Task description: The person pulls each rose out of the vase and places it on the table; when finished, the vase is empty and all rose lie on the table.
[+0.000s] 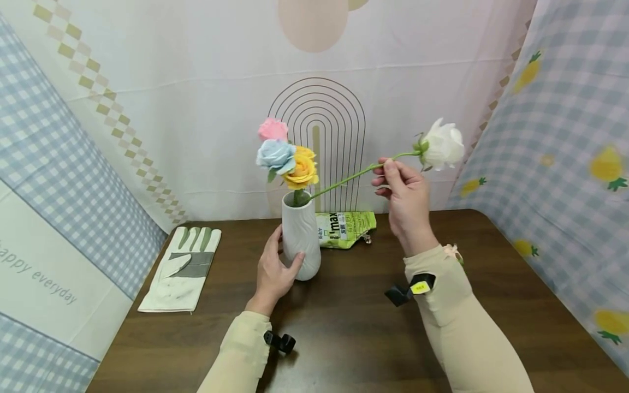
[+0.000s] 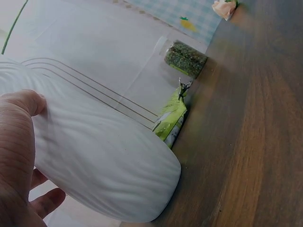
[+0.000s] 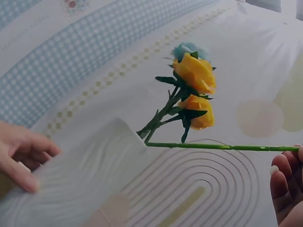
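A white ribbed vase (image 1: 301,240) stands on the table, with pink (image 1: 272,130), light blue (image 1: 275,155) and yellow roses (image 1: 300,169) leaning out of its mouth. My left hand (image 1: 276,270) grips the lower body of the vase, thumb across the front and fingers around the far side. To the right, my right hand (image 1: 407,202) pinches the green stem of a white rose (image 1: 444,145) between thumb and fingers. That stem (image 3: 203,146) slants, its lower end at the vase rim; how far it reaches inside is hidden.
Behind the vase lies a green packet (image 1: 351,226). A white and grey glove (image 1: 179,273) is at the left on the brown table (image 1: 354,338). The left wrist view shows a jar of green granules (image 2: 184,59) and a peach flower (image 2: 224,8). Fabric walls enclose the table.
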A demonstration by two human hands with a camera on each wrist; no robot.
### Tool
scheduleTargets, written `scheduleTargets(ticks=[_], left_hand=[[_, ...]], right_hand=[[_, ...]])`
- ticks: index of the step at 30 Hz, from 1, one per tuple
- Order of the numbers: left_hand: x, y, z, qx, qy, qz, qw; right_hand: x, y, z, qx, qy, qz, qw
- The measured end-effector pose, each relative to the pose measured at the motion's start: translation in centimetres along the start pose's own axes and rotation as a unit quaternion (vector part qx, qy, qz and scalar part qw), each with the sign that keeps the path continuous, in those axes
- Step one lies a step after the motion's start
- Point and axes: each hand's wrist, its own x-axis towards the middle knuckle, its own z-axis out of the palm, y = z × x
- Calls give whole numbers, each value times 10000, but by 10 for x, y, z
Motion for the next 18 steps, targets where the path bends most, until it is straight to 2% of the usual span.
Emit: scheduleTargets(ticks=[4,8,12,14,18], left_hand=[[1,-1,-1,-14,90,88,9999],[2,-2,-1,-4,161,156,9997],[1,-2,0,14,93,117,9999],[0,-1,0,18,59,85,9999],[0,0,1,29,21,82,10000]], right_hand=[[2,-4,-9,-105,-20,-87,9999],[-2,-3,0,-617,-511,-103,9967],[-6,-1,8,-1009,-956,-157,9902],[-8,0,9,-962,-1044,-119,9898],[-10,1,8,-415,-1164,140,9922]])
